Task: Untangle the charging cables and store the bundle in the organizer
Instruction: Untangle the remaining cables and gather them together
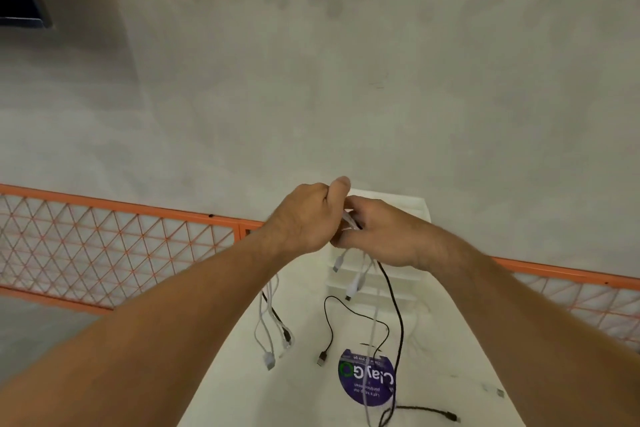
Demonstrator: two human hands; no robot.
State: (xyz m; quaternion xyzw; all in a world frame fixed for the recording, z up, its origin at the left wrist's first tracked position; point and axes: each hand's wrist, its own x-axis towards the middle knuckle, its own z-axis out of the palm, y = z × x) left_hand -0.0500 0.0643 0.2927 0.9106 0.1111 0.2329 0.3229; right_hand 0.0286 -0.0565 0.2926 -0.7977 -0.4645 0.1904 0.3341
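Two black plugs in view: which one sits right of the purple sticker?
The bottom black plug, lying near the picture's lower edge, right of the purple sticker. The other black plug is left of that sticker, higher up.

I see the cables [355, 283] hanging over the table [242, 374], organizer [414, 210] behind at twelve o'clock (sticker [367, 383] under them at six).

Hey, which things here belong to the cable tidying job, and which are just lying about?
Job: cable bundle, gripped by left hand and right hand; white organizer behind them.
Lying about: purple sticker on the table; orange mesh fence.
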